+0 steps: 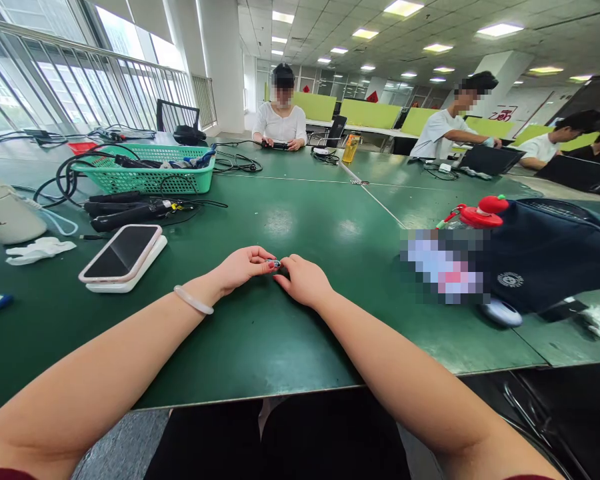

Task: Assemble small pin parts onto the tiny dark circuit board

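Here, slim object [275, 264] (shiny) between fingers [256, 253]

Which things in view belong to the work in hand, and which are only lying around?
Apparently in use:
small object, too tiny to identify, in the left grip
right grip, beside it

Seemingly lying about:
phone
green basket
navy bag
mouse

A milky-white round bangle [193, 301] circles the left wrist [211, 289], dark-red polish [271, 265] coats the left thumbnail, maroon fabric sleeves [3, 474] show, and black cloth [210, 443] covers the legs
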